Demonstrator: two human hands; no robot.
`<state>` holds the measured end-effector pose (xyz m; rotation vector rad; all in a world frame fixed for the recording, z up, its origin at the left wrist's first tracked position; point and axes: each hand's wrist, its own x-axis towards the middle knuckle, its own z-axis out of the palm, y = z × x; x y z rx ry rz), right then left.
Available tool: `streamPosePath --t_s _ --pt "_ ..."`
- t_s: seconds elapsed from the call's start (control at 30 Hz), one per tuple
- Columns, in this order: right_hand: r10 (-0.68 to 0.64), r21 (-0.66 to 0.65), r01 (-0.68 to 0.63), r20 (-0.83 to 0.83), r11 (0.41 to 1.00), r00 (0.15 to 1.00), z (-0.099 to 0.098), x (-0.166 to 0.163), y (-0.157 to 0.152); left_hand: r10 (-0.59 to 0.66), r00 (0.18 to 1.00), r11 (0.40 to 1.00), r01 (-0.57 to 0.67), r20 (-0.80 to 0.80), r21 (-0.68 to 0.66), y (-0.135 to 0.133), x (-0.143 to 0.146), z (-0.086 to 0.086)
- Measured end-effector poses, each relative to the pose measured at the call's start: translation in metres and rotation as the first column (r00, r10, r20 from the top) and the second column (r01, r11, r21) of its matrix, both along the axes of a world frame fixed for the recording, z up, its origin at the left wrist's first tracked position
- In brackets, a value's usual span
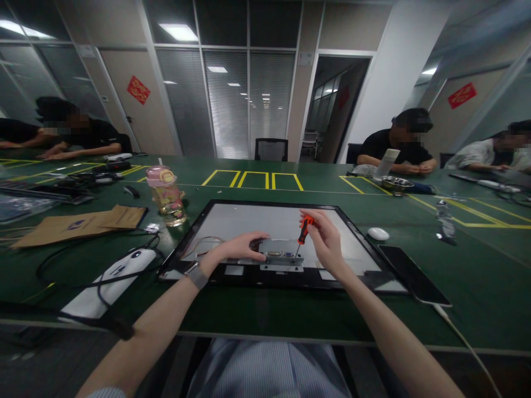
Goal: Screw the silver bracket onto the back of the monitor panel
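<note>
A flat monitor panel lies face down on the green table, its grey metal back up inside a black frame. Low in its middle sits a small metal connector bracket. My left hand rests on the panel, fingers curled against the bracket's left end. My right hand is closed round a small screwdriver with an orange and black handle, held nearly upright with its tip down on the bracket. Thin wires loop over the panel to the left of my left hand.
A black phone with a cable and a white mouse lie right of the panel. To the left stand a pink-capped bottle, a brown envelope, a white device and black cables. Three other people sit at the far side.
</note>
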<state>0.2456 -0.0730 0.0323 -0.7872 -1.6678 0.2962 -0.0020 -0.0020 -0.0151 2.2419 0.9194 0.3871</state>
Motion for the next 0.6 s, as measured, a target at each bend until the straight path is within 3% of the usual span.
streamPosePath --t_s 0.27,0.47,0.6 --pt "-0.135 0.046 0.137 -0.045 0.99 0.99 -0.0029 -0.0044 0.0035 -0.008 1.0 1.0 0.008 0.0 -0.015 -0.0031 0.0004 0.0037" --pt "0.014 -0.013 -0.015 -0.028 1.0 0.999 -0.002 0.0008 0.0014 -0.006 1.0 1.0 0.006 -0.009 -0.001 -0.0028 0.0004 0.004" --pt "-0.047 0.04 0.047 -0.008 0.998 0.999 -0.0014 -0.0004 0.0027 -0.004 1.0 1.0 0.004 -0.014 -0.002 -0.0032 0.0011 0.0041"
